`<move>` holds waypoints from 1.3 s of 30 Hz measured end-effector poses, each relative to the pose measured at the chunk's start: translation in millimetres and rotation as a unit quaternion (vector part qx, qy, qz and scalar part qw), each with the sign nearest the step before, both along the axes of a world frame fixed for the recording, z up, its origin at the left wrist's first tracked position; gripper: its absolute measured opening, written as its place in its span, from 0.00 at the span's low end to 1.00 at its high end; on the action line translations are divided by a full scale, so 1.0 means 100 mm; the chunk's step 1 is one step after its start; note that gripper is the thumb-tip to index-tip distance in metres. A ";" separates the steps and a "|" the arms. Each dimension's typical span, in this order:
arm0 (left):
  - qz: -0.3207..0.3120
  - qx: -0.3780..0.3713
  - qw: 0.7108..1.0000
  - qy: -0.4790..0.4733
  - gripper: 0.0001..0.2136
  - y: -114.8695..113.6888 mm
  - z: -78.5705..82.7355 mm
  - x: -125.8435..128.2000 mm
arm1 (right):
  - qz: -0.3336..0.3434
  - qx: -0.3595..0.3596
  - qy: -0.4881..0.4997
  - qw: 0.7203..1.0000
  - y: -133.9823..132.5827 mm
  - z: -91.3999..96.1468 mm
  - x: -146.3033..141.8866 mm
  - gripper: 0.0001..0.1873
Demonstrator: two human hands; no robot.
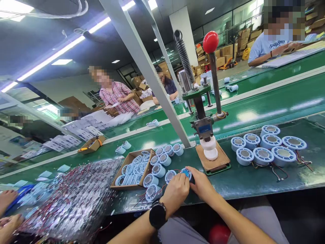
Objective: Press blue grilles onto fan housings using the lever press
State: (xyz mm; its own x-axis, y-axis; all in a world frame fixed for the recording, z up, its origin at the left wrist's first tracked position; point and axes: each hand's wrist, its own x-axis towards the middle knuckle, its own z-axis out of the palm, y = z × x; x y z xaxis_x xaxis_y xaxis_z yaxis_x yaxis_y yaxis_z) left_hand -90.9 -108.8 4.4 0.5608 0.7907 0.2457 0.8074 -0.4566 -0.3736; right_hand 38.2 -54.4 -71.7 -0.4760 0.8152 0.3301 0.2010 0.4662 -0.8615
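Note:
Between my hands, close to the table's front edge, is a light-blue round housing (187,173) with a brighter blue centre. My left hand (177,188), with a dark watch at the wrist, presses bent fingers onto its top. Around its far and right side curls my right hand (199,183). The underside of this housing is hidden. Just left of it sits another round housing (170,176) with a grey metal disc. Several similar housings (157,170) stand beside a cardboard box (114,185) holding light-blue rings (133,171).
A hand press (204,127) with a red knob (210,42) and white head stands beyond my hands. Several wired housings (262,155) lie at right. At left is a pile of wired metallic pieces (73,200), with a co-worker's hands (10,223) beside it. More people sit across the green conveyor (243,117).

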 end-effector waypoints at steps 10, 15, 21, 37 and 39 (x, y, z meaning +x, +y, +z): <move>0.013 -0.012 0.999 -0.043 0.11 0.11 0.05 -0.18 | -0.013 0.008 -0.010 1.000 -0.01 0.02 -0.01 0.28; 0.015 -0.035 0.999 -0.034 0.10 0.01 0.04 -0.11 | -0.015 0.010 -0.016 1.000 0.00 0.00 -0.02 0.26; 0.034 -0.067 0.997 -0.006 0.12 0.00 0.07 -0.03 | -0.031 0.007 -0.030 0.999 -0.05 0.00 -0.05 0.29; 0.161 -0.111 0.962 -0.189 0.06 0.29 0.22 -0.24 | -0.041 0.003 -0.056 0.998 -0.08 0.04 -0.05 0.32; 0.155 -0.120 0.957 -0.216 0.04 0.26 0.28 -0.22 | -0.040 0.003 -0.055 0.998 -0.08 0.04 -0.05 0.32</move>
State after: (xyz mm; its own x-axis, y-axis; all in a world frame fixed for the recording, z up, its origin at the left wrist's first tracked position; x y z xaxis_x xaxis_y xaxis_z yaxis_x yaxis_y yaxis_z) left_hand -113.3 -83.1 32.5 0.1785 0.9649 0.1928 0.9732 -0.2020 0.1099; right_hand 33.6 -62.3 -67.4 -0.4435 0.8502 0.2838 0.3315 0.4497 -0.8294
